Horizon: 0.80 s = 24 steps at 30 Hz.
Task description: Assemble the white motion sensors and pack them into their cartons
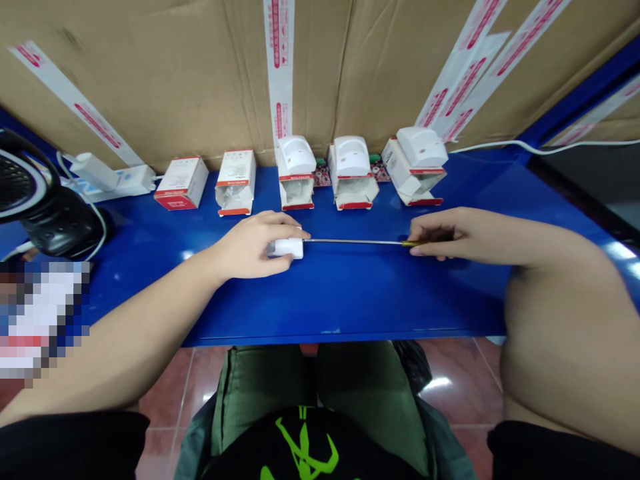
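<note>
Black shirt with green print (315, 443) fills bottom of frame. Left hand (255, 245), left of center, holds white casing (296, 249) on blue table (350, 293); right hand (440, 232), right of center, grips screwdriver (357, 241), tip at casing's edge. Off-axis push could slip tip into left hand. Upper left, carton (237, 167) reads "DETECTOR"; print on tape (279, 73), upper center, too small.

Looked like an electronics workshop: screwdriver (355, 241) ran from right hand (447, 231) to left hand (257, 247), detector boxes (237, 167) and circuit boards (321, 178) sat beyond both hands on a blue desk (340, 297).
</note>
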Motion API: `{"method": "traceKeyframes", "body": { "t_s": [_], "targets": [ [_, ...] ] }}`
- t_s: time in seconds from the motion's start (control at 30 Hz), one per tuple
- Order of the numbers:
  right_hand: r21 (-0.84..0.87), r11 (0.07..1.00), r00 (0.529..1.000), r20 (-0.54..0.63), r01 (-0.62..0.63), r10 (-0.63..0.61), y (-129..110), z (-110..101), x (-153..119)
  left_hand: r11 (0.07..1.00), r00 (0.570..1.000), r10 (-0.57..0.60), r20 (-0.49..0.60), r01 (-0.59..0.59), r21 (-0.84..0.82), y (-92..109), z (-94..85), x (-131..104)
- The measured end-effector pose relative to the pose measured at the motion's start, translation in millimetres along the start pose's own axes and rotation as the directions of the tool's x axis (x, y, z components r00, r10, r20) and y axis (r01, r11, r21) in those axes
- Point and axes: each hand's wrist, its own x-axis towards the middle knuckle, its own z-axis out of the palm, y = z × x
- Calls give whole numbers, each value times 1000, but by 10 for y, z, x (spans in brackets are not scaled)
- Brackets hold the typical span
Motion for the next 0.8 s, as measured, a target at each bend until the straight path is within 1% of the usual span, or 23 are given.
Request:
{"method": "traceKeyframes", "body": {
  "t_s": [0.2, 0.33, 0.4, 0.47, 0.63, 0.7, 0.8],
  "targets": [
    [-76, 996, 997, -61, 50, -55, -47, -21, -12, 1000, 1000, 7, 4, -7, 5, -7, 0, 9],
    [-125, 987, 986, -120, 104, -119, -49, -34, -18, 1000, 1000, 1, 7, -1, 0, 2, -4, 19],
    [-141, 982, 983, -122, 122, -140, -38, -37, -24, 1000, 1000, 0, 10, 0, 3, 4, -6, 19],
    [-150, 982, 987, -97, 114, -129, -35, -40, -38, 1000, 1000, 1, 14, -2, 5, 6, -5, 17],
    [-122, 992, 999, -22, 28, -31, -95, -7, -79, 1000, 1000, -11, 14, 11, 19, 3, 2, 12],
    [-99, 995, 1000, -20, 17, -19, -115, 31, -73, 1000, 1000, -8, 12, 8, 19, -2, 0, 10],
    [-68, 997, 997, -56, 45, -49, -108, 85, -38, 1000, 1000, -2, 5, 2, 13, -13, -6, 9]
  ]
}}
